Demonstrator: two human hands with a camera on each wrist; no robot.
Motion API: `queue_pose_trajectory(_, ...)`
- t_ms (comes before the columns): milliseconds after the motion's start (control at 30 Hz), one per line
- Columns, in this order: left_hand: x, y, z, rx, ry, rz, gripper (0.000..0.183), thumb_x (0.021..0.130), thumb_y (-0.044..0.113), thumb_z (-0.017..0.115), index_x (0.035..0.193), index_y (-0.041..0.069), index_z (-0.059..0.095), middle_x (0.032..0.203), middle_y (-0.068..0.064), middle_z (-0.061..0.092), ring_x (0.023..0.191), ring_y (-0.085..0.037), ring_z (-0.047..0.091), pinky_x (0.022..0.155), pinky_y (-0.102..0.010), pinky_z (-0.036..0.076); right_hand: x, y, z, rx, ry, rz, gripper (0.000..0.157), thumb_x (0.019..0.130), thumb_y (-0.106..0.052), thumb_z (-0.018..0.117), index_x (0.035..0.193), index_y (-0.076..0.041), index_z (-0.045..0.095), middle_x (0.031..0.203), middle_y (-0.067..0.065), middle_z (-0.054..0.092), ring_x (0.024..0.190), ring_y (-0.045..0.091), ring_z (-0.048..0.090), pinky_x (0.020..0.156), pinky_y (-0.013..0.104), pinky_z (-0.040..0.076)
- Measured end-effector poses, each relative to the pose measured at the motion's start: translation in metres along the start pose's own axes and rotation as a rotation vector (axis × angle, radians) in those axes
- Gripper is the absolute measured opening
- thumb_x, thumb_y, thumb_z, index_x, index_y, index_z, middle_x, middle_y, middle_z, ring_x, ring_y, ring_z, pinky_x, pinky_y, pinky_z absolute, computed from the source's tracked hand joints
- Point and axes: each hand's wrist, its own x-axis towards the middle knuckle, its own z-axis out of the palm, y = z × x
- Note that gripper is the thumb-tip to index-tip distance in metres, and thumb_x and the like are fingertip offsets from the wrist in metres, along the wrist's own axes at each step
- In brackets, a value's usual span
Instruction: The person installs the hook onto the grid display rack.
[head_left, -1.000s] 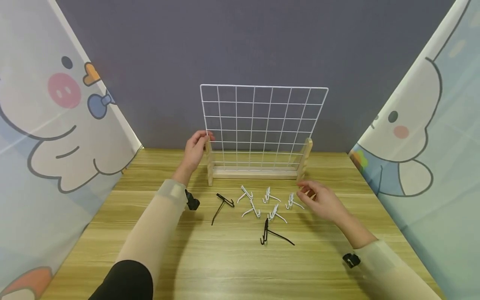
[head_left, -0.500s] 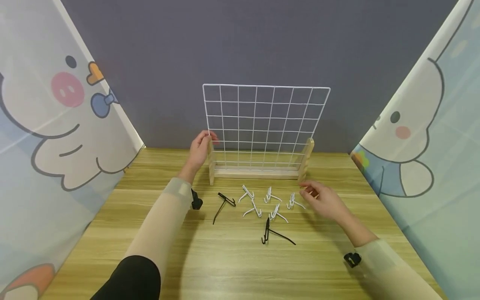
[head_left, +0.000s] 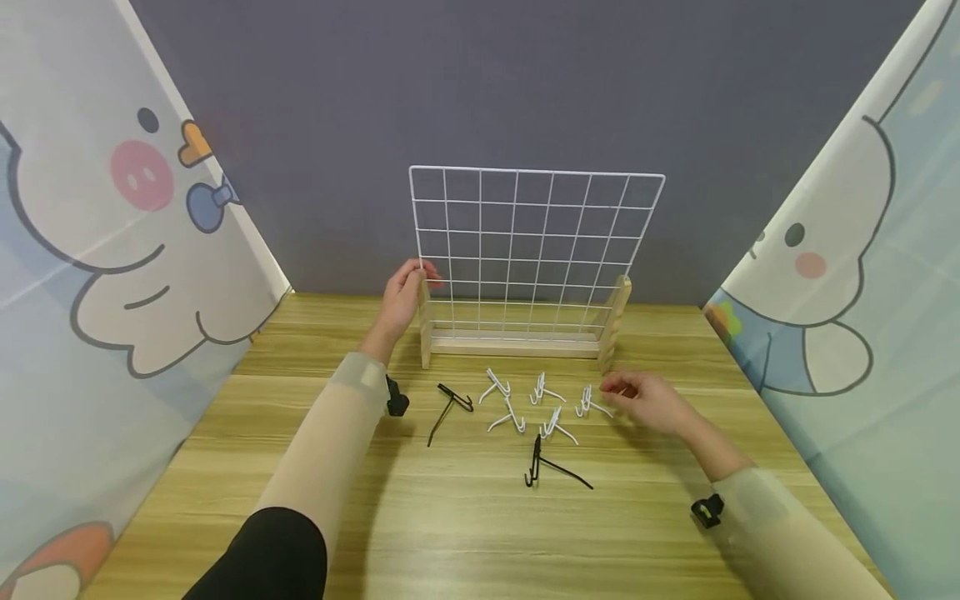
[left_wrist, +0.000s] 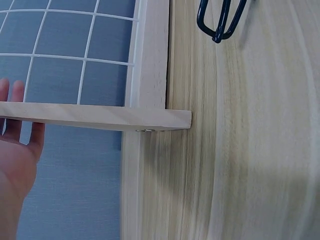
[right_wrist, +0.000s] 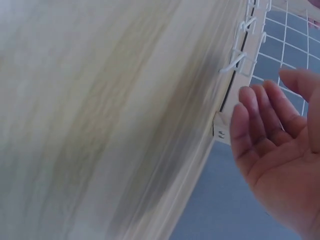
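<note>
On your left, a cartoon-print cloth (head_left: 127, 250) rises beside the counter (head_left: 465, 533). Your left sleeve (head_left: 322, 450) reaches in from the lower edge, with a small black device (head_left: 397, 398) at its cuff. Your left hand (head_left: 401, 296) grips the upper part of the left wooden post (head_left: 425, 325), its fingers wrapped round from the outer side so that the tips show past it. A white wire grid (head_left: 512, 233) stands upright between that post and the right wooden post (head_left: 615, 325), joined low down by a wooden bar (head_left: 516, 345).

In front of the stand you have a black hook (head_left: 448, 402), then two white hooks (head_left: 510, 417) whose ends seem to meet. Farther right lie the long-armed black hook (head_left: 537, 461), nearest you, and two more white ones behind it. The rightmost white hook (head_left: 587, 402) is just beside the fingertips of your right hand (head_left: 648, 404). That hand's fingers are loosely bent, the thumb apart from them. Past your right sleeve (head_left: 795, 533), another printed cloth (head_left: 832, 292) stands along the counter.
</note>
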Motion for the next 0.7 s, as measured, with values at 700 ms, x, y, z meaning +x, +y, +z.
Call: queue_pose_trajectory(700, -0.003, 0.004, -0.003, 0.021, -0.024, -0.041, 0.036, 0.117, 0.02, 0.037, 0.128, -0.005, 0.06, 0.113, -0.001, 0.071, 0.129, -0.053, 0.066, 0.088, -0.027, 0.046, 0.014, 0.014, 0.01, 0.011, -0.191, -0.007, 0.025, 0.099, -0.016, 0.08, 0.118, -0.002, 0.074, 0.102, 0.004, 0.073, 0.091, 0.011, 0.063, 0.076, 0.022, 0.053)
